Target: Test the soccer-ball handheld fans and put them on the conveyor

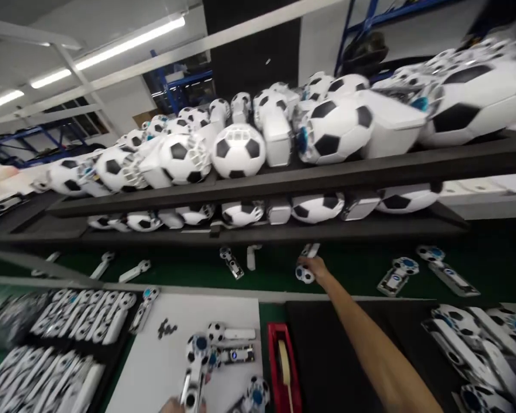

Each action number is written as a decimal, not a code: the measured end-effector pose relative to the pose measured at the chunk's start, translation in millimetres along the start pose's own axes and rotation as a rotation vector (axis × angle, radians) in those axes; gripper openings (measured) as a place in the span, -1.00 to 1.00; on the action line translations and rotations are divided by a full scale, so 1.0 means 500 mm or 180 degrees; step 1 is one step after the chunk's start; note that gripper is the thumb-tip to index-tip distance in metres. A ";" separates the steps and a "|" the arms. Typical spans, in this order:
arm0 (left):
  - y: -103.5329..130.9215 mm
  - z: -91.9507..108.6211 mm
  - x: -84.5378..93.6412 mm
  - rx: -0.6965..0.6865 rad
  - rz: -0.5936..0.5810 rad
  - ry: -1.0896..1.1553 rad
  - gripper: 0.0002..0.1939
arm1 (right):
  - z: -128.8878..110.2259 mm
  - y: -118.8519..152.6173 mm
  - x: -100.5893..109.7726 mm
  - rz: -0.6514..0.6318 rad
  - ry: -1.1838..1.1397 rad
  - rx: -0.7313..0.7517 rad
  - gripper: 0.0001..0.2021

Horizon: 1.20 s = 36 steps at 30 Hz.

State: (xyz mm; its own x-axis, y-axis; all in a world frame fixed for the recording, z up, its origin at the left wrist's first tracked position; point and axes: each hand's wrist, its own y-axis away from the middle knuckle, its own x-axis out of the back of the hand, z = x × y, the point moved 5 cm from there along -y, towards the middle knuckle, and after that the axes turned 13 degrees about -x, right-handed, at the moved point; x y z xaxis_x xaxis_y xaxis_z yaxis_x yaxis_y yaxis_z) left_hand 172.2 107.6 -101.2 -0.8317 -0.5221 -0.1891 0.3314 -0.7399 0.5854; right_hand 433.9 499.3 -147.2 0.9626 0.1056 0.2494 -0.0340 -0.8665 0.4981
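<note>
Far out, right-hand fingers [308, 265] clasp football part [304, 275].

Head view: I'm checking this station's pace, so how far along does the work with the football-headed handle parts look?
Done: several parts lie spaced along the green belt. In hand: the right hand rests on one part at the belt; the left hand, barely in view, is at another assembly on the white mat. Left: full trays of handles and more parts at right.
</note>
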 end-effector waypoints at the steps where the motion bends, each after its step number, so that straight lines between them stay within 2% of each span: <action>1: 0.026 -0.006 0.004 0.0029 0.0034 0.0083 -0.20 | 0.006 0.020 -0.014 -0.0196 -0.0043 -0.0013 -0.74; 4: 0.091 0.004 0.003 -0.0139 0.0039 0.0403 -0.29 | 0.018 0.102 -0.056 -0.0696 -0.0116 0.0051 -0.74; 8: 0.144 0.064 -0.006 -0.0522 -0.0322 0.0622 -0.40 | 0.003 0.252 -0.099 -0.0925 0.0067 0.0509 -0.83; 12: 0.178 0.108 0.030 -0.0649 -0.0488 0.0650 -0.54 | -0.035 0.407 -0.150 -0.0911 0.0313 0.0927 -0.82; 15: 0.196 0.127 0.073 -0.0724 -0.0707 0.0733 -0.61 | -0.057 0.506 -0.181 -0.0806 0.0142 0.0955 -0.82; 19: 0.208 0.152 0.124 -0.0853 -0.1014 0.0938 -0.60 | -0.077 0.598 -0.179 -0.0512 -0.0722 0.0740 -0.64; 22: 0.205 0.167 0.142 -0.0883 -0.1174 0.1226 -0.59 | -0.078 0.645 -0.167 -0.0368 -0.1494 0.0473 -0.62; 25: 0.195 0.170 0.140 -0.0745 -0.1243 0.1580 -0.58 | -0.052 0.690 -0.184 -0.0296 -0.2009 0.0177 -0.66; 30: 0.178 0.177 0.138 -0.0639 -0.1208 0.1977 -0.64 | 0.038 0.773 -0.271 -0.0311 -0.2336 -0.0134 -0.66; 33: 0.169 0.194 0.157 -0.0732 -0.1106 0.2026 -0.55 | 0.077 0.831 -0.301 -0.0458 -0.2272 -0.0206 -0.55; 36: 0.166 0.208 0.170 -0.0745 -0.1123 0.1971 -0.54 | 0.086 0.879 -0.300 -0.0911 -0.1747 -0.0173 -0.43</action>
State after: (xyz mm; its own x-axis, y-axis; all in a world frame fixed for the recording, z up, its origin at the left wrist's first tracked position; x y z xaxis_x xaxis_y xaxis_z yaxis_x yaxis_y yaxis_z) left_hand 82.6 45.9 13.1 -0.5261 -0.3293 -0.7841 0.2353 -0.9424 0.2380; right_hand 286.2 81.4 -1.5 0.9329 0.0514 -0.3565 0.2462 -0.8133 0.5272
